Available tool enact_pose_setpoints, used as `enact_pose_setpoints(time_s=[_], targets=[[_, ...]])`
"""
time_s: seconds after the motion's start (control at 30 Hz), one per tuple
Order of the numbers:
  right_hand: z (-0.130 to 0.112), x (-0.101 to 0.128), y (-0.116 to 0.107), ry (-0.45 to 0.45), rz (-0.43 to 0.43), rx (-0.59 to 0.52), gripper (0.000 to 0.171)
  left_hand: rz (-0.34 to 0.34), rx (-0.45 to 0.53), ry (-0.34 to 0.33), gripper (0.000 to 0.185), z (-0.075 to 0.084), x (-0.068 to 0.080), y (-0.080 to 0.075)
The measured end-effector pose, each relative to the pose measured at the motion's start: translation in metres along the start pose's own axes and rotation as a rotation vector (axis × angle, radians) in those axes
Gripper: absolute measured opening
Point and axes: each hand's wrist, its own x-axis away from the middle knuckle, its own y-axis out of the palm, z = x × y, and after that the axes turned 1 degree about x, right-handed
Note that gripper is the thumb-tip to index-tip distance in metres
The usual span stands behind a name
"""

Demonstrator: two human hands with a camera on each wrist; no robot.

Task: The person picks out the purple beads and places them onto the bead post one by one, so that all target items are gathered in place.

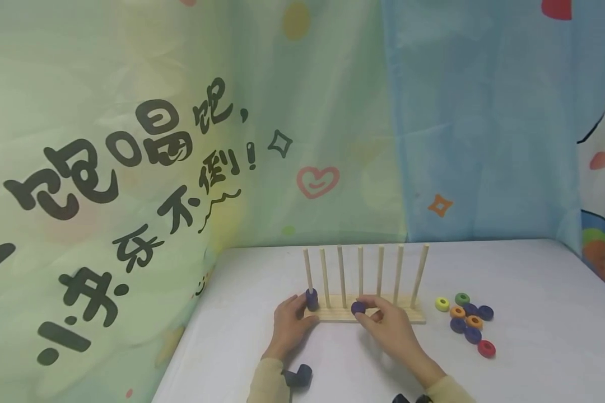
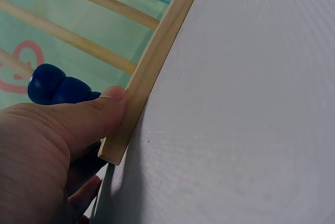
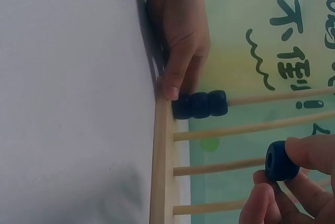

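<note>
A wooden base (image 1: pixel 414 317) with seven upright pegs stands on the white table. Three dark blue rings (image 1: pixel 311 298) are stacked at the foot of its leftmost peg, and the right wrist view shows the stack (image 3: pixel 200 104) too. My left hand (image 1: pixel 305 311) holds the base's left end, with the thumb (image 2: pixel 99 111) pressed against the front edge (image 2: pixel 157 56) and the fingers behind. In front of the third peg, just above the base (image 3: pixel 161 171), my right hand (image 1: pixel 366 313) pinches one dark blue ring (image 1: pixel 358 307) between thumb and fingers (image 3: pixel 309 153). The held ring (image 3: pixel 281 160) is on no peg.
Several loose rings lie right of the base: yellow (image 1: pixel 441 303), green (image 1: pixel 462 298), orange (image 1: pixel 474 322), red (image 1: pixel 486 348) and dark blue (image 1: pixel 473 334). Printed curtains hang close behind and to the left. The table's left edge (image 1: pixel 191 336) runs near my left hand.
</note>
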Motion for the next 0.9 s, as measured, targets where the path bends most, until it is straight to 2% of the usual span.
enact_pose_setpoints(time_s=[0.27,0.4,0.9], targets=[[-0.013,-0.008,0.001,-0.020,-0.025,0.013,0.029,0.010,-0.008,0.002,0.055,0.003,0.001,-0.002],[-0.020,-0.013,0.000,-0.067,-0.015,0.011,0.029,0.004,-0.011,-0.011,0.055,0.003,0.000,-0.002],[-0.047,-0.026,-0.001,-0.169,-0.030,-0.029,0.031,0.023,-0.013,0.029,0.055,0.003,-0.001,-0.001]])
